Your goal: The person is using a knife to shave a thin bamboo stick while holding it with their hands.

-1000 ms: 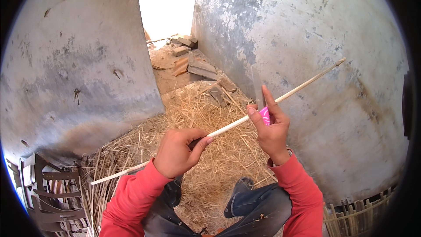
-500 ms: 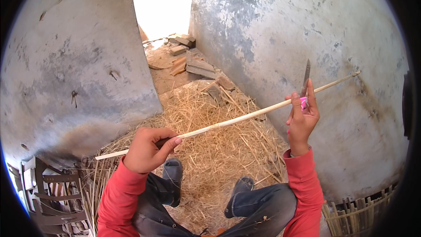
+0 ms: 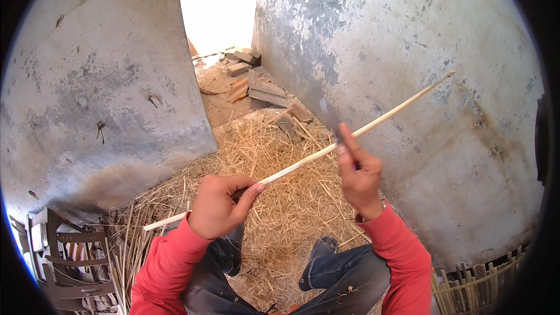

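A long, pale bamboo stick (image 3: 402, 107) slants across in front of me, its far end up at the right and its near end low at the left. My left hand (image 3: 220, 205) is closed round it near the lower end, thumb along the top; something dark shows between thumb and fingers. Further up the stick, my right hand (image 3: 361, 182) grips a knife (image 3: 330, 116) whose blade points up and away, smeared by motion. The blade's base and the fingers meet the stick there. The knife's handle is hidden in the hand.
Straw-like shavings (image 3: 280, 210) cover the floor between my feet. Bricks and rubble (image 3: 265, 90) lie by the bright doorway. Worn plaster walls (image 3: 396, 41) rise on both sides. A dark chair frame (image 3: 76, 262) is at lower left, and a slatted bamboo piece (image 3: 475, 286) at lower right.
My right hand with the knife has slid left and down along the stick, nearer my left hand. My left hand has shifted slightly right, and the stick's far end has swung up and left.
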The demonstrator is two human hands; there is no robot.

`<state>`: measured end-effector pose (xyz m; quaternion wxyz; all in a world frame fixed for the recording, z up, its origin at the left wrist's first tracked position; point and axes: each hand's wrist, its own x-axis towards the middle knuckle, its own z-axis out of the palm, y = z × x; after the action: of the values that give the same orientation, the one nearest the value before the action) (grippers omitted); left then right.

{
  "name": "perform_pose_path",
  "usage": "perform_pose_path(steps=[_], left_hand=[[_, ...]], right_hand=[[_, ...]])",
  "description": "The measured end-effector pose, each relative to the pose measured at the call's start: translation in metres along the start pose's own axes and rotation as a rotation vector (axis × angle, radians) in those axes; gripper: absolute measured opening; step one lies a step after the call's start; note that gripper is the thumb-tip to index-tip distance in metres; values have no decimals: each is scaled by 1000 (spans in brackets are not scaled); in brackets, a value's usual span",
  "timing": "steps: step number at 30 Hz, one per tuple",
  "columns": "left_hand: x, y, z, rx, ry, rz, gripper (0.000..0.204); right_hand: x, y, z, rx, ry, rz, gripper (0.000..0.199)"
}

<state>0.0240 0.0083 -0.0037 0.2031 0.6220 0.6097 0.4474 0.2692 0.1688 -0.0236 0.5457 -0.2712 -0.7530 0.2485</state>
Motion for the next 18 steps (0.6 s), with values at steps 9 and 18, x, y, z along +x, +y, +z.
perform_pose_path(steps=[9, 18], left_hand=[[2, -5, 5, -70, -38, -87, 22], [3, -6, -1, -235, -148, -234, 23]], right_hand=[[-16, -12, 25, 348, -227, 283, 47], [-2, -21, 1, 659, -278, 450, 48]])
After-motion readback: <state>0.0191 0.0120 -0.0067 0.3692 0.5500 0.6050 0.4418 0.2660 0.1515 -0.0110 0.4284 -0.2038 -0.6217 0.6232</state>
